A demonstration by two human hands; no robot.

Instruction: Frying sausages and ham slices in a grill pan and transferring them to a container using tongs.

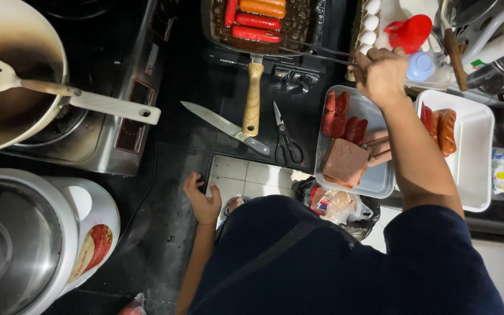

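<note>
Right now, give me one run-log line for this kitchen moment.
right hand: holds thin metal tongs toward red sausages in dark pan | left hand: rests on black counter edge

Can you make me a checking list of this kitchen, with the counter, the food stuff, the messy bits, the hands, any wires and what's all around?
Surface: dark counter, crowded.
Job's things: square pan of red sausages on a portable stove; metal tongs reach into the pan.
Clutter: knife, scissors, clear tray of sliced meat, white tray with sausages, eggs.
Grippers: right hand grips the tongs; left hand rests on the counter edge, holding nothing.
Cables: nothing seen.
Surroundings: cream pan with spatula on a gas stove, rice cooker, tiled floor.
</note>
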